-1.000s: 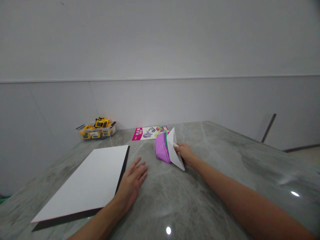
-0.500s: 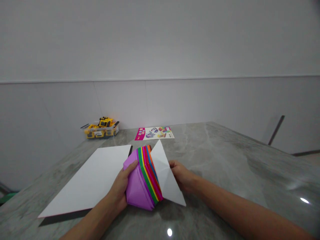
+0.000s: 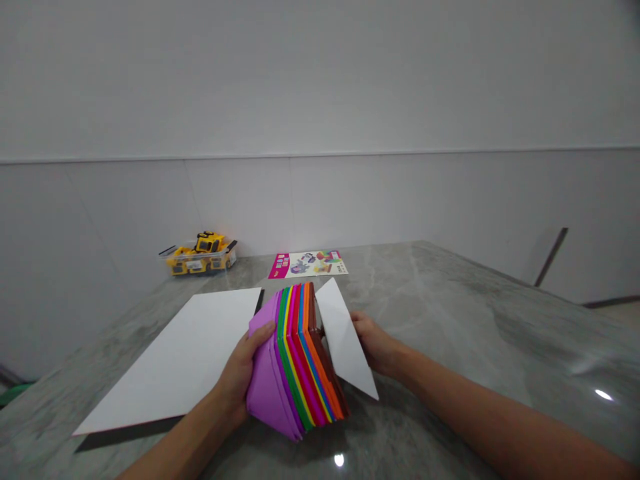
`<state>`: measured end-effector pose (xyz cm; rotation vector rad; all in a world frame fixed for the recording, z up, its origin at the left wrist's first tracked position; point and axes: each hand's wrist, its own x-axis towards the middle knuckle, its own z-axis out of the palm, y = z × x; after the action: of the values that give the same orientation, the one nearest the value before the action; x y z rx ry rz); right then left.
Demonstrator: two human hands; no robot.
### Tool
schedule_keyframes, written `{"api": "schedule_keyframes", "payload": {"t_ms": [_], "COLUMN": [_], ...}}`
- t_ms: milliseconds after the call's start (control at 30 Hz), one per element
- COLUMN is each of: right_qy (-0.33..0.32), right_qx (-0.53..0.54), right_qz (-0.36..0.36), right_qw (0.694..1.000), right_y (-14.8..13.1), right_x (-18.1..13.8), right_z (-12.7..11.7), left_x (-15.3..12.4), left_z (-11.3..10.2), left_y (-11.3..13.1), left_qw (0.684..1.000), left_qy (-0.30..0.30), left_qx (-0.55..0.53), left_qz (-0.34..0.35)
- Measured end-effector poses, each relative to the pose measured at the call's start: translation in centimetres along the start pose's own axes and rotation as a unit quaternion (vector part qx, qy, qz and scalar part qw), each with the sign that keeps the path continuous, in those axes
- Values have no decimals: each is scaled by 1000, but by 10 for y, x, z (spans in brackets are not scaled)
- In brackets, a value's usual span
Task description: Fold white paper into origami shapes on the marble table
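My left hand (image 3: 244,367) is closed on a stack of folded colored papers (image 3: 267,387), its thumb lying across the lilac front piece. The stack stands tilted, its layers running through green, yellow, pink, blue and orange to brown at the right. Beside the brown end, my right hand (image 3: 374,343) grips a white folded paper (image 3: 345,340) from behind. A narrow gap shows between the white paper and the stack, though whether they touch lower down I cannot tell. Most of my right fingers are hidden behind the white paper.
A white sheet (image 3: 185,360) over a dark board lies at the left of the grey marbled table (image 3: 450,327). Farther back are a clear bin of yellow toy vehicles (image 3: 203,257) and a printed booklet with a pink edge (image 3: 307,265), near the wall.
The white paper in my right hand has shifted slightly right, away from the stack. More of the orange and brown layers now show, and the stack has turned a little.
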<state>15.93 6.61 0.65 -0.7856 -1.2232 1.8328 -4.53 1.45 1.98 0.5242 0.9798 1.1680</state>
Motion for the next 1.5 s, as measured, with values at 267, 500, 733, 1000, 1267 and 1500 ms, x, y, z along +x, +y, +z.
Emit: {"api": "schedule_keyframes", "payload": {"t_ms": [267,500,733,1000,1267,1500], "right_qy": [17,13,-4,-50,-88,-58], "right_qx": [-22,-35,-50,-158,-197,-228], "right_qz": [0,13,-24,-67,-69,-82], "right_qw": [1000,999,998,984,974,968], "right_y": [0,1,8,-4,-9,-7], "right_x": [1,1,3,-5,-12,-11], "right_z": [-2,-2,-3,-1,8,10], "left_x": [-2,-4,-6,-4,-7,-8], "left_z": [0,3,5,3,3,3], "left_y": [-1,0,1,-1,-4,-6], "left_qw": [1000,1000,1000,996,993,992], "left_qy": [-15,-13,5,-6,-12,-3], "left_qx": [-7,-5,9,71,106,115], "left_qz": [10,8,14,52,56,59]}}
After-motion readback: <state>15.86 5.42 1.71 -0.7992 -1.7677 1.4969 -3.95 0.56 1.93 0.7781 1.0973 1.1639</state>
